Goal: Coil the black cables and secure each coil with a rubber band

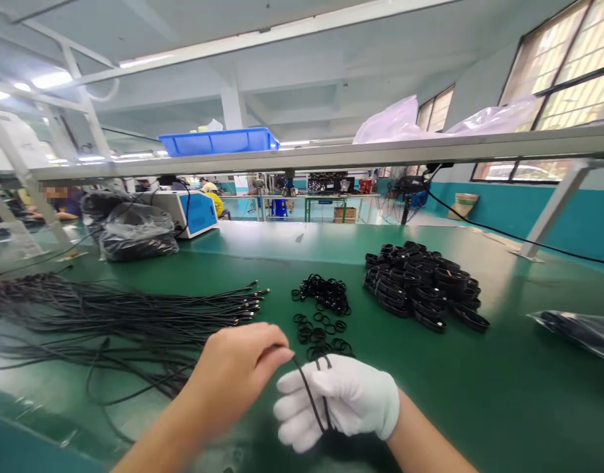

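My bare left hand (245,364) pinches a black cable (309,393) between thumb and fingers. The cable runs down from there across the palm of my right hand (338,401), which wears a white glove. A bend of it lies under the right thumb, with the other fingers half curled around. Just beyond my right hand are loose black rings (321,326), with a denser heap of small black rings (326,292) behind them. Left of my hands, many straight black cables (158,305) lie with their plugs pointing right.
A pile of coiled black cables (422,282) sits on the green table (479,387) at right. A plastic bag (585,332) lies at the right edge. Farther back are a blue-and-white machine (196,213) and a bagged bundle (137,230). A shelf (321,157) spans overhead, carrying a blue bin (220,142).
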`<state>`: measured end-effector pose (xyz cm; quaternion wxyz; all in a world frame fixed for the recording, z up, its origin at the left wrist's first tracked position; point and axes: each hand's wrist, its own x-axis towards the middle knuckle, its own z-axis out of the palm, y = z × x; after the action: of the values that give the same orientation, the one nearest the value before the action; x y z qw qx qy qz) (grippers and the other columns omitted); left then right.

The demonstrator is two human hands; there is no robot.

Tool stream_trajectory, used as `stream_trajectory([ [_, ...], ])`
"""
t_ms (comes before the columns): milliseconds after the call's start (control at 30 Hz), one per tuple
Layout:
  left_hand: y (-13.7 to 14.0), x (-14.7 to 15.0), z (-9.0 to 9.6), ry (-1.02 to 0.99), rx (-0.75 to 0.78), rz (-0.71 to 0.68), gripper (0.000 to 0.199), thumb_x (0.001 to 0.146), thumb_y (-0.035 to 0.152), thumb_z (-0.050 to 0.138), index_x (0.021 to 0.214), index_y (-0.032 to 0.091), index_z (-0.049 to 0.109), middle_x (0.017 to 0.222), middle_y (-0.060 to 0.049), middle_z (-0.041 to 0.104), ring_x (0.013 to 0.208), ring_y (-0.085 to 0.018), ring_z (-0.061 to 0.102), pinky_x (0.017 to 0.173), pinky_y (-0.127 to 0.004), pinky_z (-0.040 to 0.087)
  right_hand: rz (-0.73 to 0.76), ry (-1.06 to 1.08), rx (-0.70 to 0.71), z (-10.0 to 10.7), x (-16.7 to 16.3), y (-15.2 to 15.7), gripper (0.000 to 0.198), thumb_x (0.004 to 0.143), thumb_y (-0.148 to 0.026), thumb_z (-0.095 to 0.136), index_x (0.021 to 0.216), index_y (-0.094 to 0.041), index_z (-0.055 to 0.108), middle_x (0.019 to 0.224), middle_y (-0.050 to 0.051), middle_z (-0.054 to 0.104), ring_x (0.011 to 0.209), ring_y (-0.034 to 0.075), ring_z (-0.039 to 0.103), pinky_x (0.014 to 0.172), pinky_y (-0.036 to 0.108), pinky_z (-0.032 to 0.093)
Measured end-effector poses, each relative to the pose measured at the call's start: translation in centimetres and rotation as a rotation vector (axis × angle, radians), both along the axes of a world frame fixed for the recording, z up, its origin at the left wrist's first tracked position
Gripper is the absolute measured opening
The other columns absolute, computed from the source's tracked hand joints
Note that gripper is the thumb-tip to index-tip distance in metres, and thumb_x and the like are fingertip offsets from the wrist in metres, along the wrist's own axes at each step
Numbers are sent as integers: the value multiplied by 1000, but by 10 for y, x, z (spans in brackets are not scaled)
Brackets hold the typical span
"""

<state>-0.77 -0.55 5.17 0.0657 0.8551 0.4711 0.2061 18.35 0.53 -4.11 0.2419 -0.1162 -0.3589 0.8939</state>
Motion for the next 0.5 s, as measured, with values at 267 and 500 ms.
stream_trajectory([
  [267, 38, 9, -53, -163, -401, -49, 34, 86, 32, 41, 69, 17, 65, 60, 2, 60, 59, -14, 52, 50, -21, 35, -23, 142, 82, -4, -12, -5, 53, 66, -39, 75, 110, -16, 59, 100, 11, 65, 84, 25, 64, 77, 44, 44],
  [500, 2, -13, -104, 248, -155, 201, 33, 91, 22, 32, 100, 22, 63, 92, -6, 68, 85, -23, 63, 72, -32, 43, -320, 284, 99, 11, -4, 7, 41, 66, -41, 75, 99, -21, 59, 79, 0, 58, 66, 12, 53, 70, 32, 41],
])
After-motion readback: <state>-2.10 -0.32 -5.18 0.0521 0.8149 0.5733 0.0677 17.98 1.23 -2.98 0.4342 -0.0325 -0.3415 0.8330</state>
